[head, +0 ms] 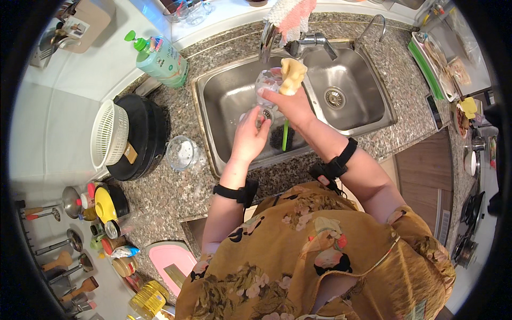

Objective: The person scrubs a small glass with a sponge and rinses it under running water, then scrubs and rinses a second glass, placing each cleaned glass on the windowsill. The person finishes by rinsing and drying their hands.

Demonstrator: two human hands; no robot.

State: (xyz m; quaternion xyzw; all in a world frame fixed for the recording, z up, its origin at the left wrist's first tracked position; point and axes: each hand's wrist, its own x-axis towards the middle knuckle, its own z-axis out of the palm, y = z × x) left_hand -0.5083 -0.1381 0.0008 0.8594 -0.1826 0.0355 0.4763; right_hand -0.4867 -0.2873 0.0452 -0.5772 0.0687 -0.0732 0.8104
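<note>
My left hand (253,134) is over the large basin of a stainless steel sink (224,96), its fingers around the lower end of a clear glass (267,82). My right hand (294,105) holds a crumpled yellow sponge or cloth (293,76) and touches the same glass with its thumb. White suds seem to coat the glass; its exact shape is partly hidden by my fingers. Below my hands, a green-handled brush (285,136) with a dark scrubbing end lies in the basin. The chrome faucet (266,42) rises just beyond the glass.
Left of the sink stand a clear glass bowl (182,153), a black pan-like appliance (140,138), a white colander (110,134) and a green pump bottle (162,62). A pink-and-white cloth (292,20) hangs over the faucet. Right is a smaller basin (348,88) and a phone (434,112).
</note>
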